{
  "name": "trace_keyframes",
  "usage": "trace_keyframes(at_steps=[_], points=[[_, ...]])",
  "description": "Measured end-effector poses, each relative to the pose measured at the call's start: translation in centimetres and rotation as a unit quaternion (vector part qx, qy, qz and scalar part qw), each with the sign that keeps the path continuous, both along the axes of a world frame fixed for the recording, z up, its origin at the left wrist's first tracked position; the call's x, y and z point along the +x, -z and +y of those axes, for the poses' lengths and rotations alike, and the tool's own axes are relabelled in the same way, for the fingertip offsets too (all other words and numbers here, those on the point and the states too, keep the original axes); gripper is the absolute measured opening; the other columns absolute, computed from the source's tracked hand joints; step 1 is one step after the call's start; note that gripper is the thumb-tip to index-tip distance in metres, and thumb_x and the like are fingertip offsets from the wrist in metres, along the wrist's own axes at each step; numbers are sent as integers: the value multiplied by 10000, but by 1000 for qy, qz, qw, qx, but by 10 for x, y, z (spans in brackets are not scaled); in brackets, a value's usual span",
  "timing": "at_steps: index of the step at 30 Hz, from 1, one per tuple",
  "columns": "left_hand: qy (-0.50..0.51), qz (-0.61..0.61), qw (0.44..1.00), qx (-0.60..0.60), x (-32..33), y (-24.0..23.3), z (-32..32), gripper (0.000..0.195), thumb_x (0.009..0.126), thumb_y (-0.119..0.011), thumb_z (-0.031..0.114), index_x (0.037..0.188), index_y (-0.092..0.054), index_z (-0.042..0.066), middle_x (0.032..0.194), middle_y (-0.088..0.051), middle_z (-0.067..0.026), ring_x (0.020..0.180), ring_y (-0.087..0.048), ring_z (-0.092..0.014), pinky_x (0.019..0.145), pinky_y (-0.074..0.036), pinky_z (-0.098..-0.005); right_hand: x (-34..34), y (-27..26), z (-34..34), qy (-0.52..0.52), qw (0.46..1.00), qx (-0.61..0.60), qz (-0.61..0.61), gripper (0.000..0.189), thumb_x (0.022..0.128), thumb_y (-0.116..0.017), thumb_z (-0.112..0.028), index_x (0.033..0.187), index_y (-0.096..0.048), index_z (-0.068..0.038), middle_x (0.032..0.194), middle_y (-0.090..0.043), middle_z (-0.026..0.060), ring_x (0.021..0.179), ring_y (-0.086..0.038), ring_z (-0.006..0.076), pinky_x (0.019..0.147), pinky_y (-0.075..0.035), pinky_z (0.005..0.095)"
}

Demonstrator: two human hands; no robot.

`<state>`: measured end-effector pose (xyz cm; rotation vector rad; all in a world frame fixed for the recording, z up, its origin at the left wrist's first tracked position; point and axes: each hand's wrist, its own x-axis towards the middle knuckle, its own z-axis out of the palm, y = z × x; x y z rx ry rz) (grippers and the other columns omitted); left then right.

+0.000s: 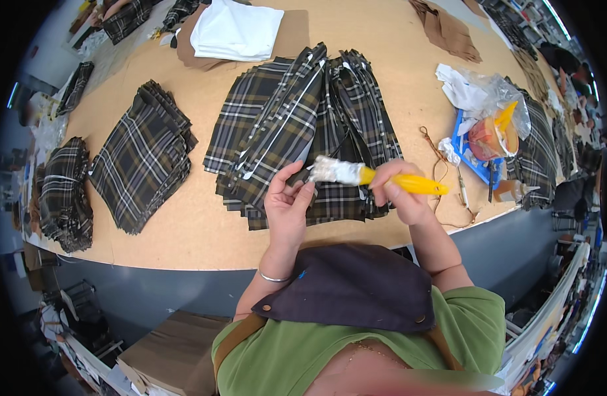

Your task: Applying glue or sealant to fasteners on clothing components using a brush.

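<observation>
My right hand [400,190] grips the yellow handle of a paintbrush [378,178], whose bristles, coated in something white, point left. The bristle tip reaches the fingers of my left hand [291,198], which pinch a small dark piece of cloth [306,178]. Beneath both hands, fanned stacks of plaid fabric pieces [278,133] lie on the table, some with white strips along their edges. Just right of the first stack lies another plaid bundle [365,94]. Whether the bristles touch the dark piece I cannot tell.
A blue tray [474,166] at the right carries a plastic tub [491,136]; a squeeze bottle [511,190] and brown cord [439,158] are nearby. More plaid stacks [145,153] lie left. White cloth [236,29] and brown fabric [444,29] are farther back. The table edge [184,269] curves before me.
</observation>
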<state>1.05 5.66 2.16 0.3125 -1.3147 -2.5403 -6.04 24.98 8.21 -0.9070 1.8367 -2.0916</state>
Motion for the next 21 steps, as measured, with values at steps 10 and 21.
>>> trace_keyframes(at_steps=[10,21], points=[[-15,-17,1000,9,0,-8,4,384,789,-596,-90,1146,-517,24,832,-634,-13,782,-587,-26,657,-449,-136,-2,-12,-9,38,957,128,259,112,708,-593,-31,812,-626,-59,670,-609,66,532,-562,214,502,-422,301],[3,-7,1000,28,1,-3,3,378,793,-589,-90,1143,-515,29,825,-630,-16,740,-575,-24,629,-440,-135,-2,-12,-7,31,956,89,278,138,677,-591,-1,786,-634,-75,661,-603,53,524,-562,217,493,-422,295]])
